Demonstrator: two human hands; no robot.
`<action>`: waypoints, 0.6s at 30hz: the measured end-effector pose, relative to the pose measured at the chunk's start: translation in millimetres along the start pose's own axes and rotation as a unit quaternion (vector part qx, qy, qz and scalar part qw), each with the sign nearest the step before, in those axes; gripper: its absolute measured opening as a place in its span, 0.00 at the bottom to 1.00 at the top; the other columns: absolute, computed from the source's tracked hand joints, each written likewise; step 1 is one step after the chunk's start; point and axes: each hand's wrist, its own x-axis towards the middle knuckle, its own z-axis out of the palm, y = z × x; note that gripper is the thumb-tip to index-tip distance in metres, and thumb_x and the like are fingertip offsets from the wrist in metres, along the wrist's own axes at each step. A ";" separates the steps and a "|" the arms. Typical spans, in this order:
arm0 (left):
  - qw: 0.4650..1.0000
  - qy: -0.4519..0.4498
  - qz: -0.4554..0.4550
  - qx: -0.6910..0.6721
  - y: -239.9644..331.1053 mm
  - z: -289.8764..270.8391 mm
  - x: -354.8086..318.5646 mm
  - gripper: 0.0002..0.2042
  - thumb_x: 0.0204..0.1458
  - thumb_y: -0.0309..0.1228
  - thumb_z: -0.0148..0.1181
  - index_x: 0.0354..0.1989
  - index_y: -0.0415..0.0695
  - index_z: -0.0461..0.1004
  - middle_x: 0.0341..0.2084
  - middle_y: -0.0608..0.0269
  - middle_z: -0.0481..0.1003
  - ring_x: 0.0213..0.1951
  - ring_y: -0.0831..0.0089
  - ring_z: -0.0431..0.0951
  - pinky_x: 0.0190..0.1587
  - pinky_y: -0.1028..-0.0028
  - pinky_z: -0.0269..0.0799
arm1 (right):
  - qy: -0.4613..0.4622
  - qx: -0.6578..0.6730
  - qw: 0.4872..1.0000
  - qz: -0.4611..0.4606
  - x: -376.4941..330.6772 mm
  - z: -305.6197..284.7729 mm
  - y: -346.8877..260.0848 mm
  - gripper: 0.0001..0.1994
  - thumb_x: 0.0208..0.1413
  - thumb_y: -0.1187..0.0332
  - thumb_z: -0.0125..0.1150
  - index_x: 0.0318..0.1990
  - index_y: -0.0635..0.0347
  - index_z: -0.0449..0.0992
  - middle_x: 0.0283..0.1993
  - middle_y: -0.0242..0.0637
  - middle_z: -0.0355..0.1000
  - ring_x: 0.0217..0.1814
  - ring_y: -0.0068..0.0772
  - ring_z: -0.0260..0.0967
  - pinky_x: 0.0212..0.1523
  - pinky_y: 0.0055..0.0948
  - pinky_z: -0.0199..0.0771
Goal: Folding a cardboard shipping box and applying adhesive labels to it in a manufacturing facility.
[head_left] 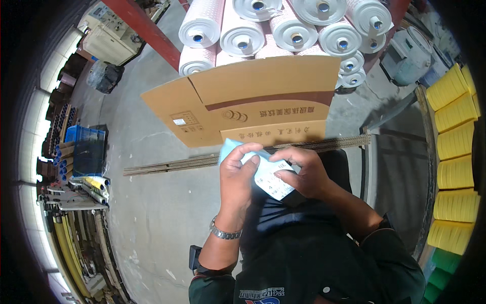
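A printed white label sheet (272, 187), with a pale blue part showing at its upper left, is held between my two hands in front of my lap. My left hand (237, 175), with a metal watch on its wrist, pinches the left side of the sheet between thumb and fingers. At the other side my right hand (308, 176) grips the sheet's upper right edge, its thumb lying over the print. Whether the blue and white parts are separate layers I cannot tell. Just beyond my hands stands a brown cardboard carton (243, 93), folded flat, with a small white sticker (179, 121).
Flattened cardboard sheets (187, 164) stand edge-up before me. Wrapped white rolls (243, 40) are stacked behind the carton, beside a red post (144, 25). Yellow rolls (455, 175) line the right. A blue crate (88, 147) and tubes are at left.
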 end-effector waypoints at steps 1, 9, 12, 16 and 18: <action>1.000 -0.003 -0.003 -0.014 0.2 1.6 -0.6 0.10 0.54 0.18 0.55 0.44 0.36 0.75 0.39 0.61 0.76 0.40 0.77 0.76 0.45 0.77 0.72 | -0.007 0.000 1.000 0.012 -1.3 -0.6 0.1 0.17 0.45 0.74 0.66 0.46 0.60 0.76 0.40 0.45 0.76 0.41 0.44 0.76 0.41 0.34 0.74; 0.998 0.002 -0.055 0.026 -12.0 2.5 5.0 0.10 0.55 0.17 0.50 0.43 0.36 0.76 0.39 0.61 0.76 0.40 0.77 0.76 0.45 0.78 0.71 | 0.052 -0.048 0.993 -0.096 -12.6 -0.2 20.4 0.05 0.49 0.74 0.63 0.34 0.57 0.75 0.32 0.39 0.73 0.33 0.43 0.74 0.34 0.35 0.74; 0.998 0.006 -0.061 0.031 -18.4 0.6 7.6 0.10 0.55 0.17 0.49 0.43 0.36 0.76 0.40 0.61 0.76 0.40 0.78 0.75 0.45 0.78 0.71 | 0.054 -0.071 0.990 -0.111 -14.8 -2.7 25.5 0.04 0.49 0.75 0.62 0.32 0.57 0.74 0.32 0.38 0.72 0.32 0.40 0.74 0.33 0.33 0.74; 0.998 0.003 -0.044 0.048 -26.3 0.8 14.7 0.10 0.55 0.17 0.49 0.43 0.36 0.76 0.40 0.62 0.76 0.40 0.78 0.75 0.46 0.78 0.70 | 0.071 -0.072 0.991 -0.087 -14.8 -4.3 31.4 0.05 0.48 0.76 0.63 0.32 0.57 0.75 0.35 0.39 0.73 0.35 0.41 0.74 0.36 0.34 0.74; 0.998 0.011 -0.033 0.050 -31.2 0.6 21.9 0.10 0.55 0.17 0.49 0.43 0.36 0.76 0.40 0.62 0.76 0.41 0.78 0.74 0.47 0.78 0.69 | 0.101 -0.088 0.986 -0.102 -9.1 -5.2 32.6 0.05 0.47 0.76 0.64 0.32 0.58 0.75 0.37 0.41 0.73 0.39 0.42 0.74 0.40 0.34 0.74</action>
